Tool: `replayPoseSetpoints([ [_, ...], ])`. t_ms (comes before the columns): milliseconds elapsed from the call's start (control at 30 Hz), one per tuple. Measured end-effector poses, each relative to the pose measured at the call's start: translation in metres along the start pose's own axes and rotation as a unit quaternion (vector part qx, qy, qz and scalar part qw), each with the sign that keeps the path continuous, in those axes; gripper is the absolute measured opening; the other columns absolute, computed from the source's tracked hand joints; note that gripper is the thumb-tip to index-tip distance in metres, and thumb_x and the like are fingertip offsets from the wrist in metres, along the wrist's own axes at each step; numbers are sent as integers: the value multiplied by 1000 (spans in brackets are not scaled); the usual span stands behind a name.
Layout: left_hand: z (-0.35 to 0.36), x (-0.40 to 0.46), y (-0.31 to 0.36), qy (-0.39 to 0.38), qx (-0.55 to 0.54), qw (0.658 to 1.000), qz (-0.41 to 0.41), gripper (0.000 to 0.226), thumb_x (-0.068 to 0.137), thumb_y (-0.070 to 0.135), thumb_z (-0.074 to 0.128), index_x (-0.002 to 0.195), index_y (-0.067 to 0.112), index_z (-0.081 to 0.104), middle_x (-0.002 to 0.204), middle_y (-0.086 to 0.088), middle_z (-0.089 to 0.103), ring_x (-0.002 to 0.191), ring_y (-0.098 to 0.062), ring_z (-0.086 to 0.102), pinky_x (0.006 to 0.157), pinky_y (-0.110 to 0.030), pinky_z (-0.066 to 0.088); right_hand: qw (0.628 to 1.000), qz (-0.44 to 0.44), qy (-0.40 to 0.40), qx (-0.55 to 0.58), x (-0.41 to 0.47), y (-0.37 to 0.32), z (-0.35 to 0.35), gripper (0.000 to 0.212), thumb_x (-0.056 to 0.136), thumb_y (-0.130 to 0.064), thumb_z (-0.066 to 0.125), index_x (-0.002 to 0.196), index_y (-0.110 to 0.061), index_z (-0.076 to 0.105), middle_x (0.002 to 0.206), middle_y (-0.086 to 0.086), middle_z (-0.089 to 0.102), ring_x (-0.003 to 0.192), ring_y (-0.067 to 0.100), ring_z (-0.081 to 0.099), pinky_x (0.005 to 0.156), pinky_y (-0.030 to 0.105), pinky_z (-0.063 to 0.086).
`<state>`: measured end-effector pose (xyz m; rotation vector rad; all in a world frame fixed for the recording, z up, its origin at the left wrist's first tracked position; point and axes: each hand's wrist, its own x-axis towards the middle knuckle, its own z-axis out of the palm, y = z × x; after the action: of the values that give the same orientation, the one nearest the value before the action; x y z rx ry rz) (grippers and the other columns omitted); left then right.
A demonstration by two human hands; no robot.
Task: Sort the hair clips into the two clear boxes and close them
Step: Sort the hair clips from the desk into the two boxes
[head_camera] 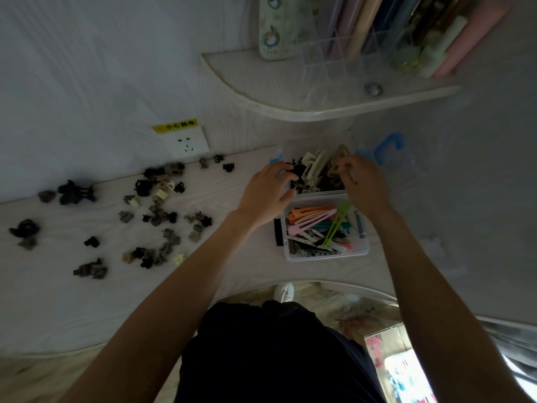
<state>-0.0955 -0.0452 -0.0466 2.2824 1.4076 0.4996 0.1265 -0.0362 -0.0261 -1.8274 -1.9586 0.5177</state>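
Far clear plastic box (334,191) of claw clips: left hand (268,190) grasping black claw clip (296,173); right hand (363,181) pinching translucent brown claw clip (340,154).

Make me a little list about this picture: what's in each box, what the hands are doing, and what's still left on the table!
far box: big claw clips, cream, tan and black
near box: long flat clips, pink, orange, green; no lid on
left hand: fingers curled on a black claw clip in the far box
right hand: pinching a tan claw clip
table: many small claw clips still scattered left of the boxes
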Motion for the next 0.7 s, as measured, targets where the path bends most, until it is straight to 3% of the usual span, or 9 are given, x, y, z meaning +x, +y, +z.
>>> replayPoseSetpoints([
  [100,-11,-16,-4,59,-59,997,1,30,92,22,53,121,16,56,128,-3,56,119,-18,50,98,-29,38,997,-8,72,19,-13,-27,4,22,95,-16,43,105,-6,60,100,16,61,92,30,54,73,29,38],
  [167,-21,-33,-6,110,-99,989,-22,28,92,21,51,119,16,57,120,-1,61,108,-14,55,90,-23,41,995,-18,76,63,-25,-55,10,22,95,-18,44,105,-7,60,96,13,63,87,28,57,71,31,43],
  [333,-50,-117,-46,247,-119,945,-179,29,90,31,49,113,19,61,99,5,68,90,-9,61,76,-24,49,989,-103,-45,91,-51,-138,74,25,92,-20,45,112,-13,59,112,7,62,103,19,56,85,19,37],
  [433,-58,-181,-91,242,-56,924,-291,37,86,36,57,117,16,58,110,-3,64,103,-23,58,89,-36,47,975,-110,-185,60,-63,-176,123,47,90,-23,54,135,-18,41,135,7,44,118,23,46,96,29,41],
  [500,-54,-216,-116,183,35,912,-366,62,77,52,60,129,18,48,130,-9,51,120,-32,45,100,-48,39,955,-58,-292,6,-69,-185,145,80,84,-34,63,147,-24,14,150,8,18,128,28,34,99,41,42],
  [567,-55,-248,-135,151,59,871,-465,83,69,57,70,137,20,39,144,-13,34,129,-37,31,101,-55,28,934,-14,-354,-38,-72,-192,165,101,78,-42,68,148,-26,-3,154,9,1,134,33,24,103,45,37],
  [633,-59,-271,-147,178,45,834,-521,87,68,55,72,139,21,35,148,-14,27,131,-38,26,101,-57,25,938,22,-344,-31,-73,-195,180,98,81,-44,64,148,-23,-4,155,11,-1,137,35,17,108,47,31],
  [700,-67,-291,-165,237,21,801,-549,78,76,52,66,141,22,33,150,-13,24,134,-37,24,103,-57,23,962,52,-268,8,-69,-201,193,81,88,-43,55,148,-20,6,155,11,7,138,34,16,110,47,26],
])
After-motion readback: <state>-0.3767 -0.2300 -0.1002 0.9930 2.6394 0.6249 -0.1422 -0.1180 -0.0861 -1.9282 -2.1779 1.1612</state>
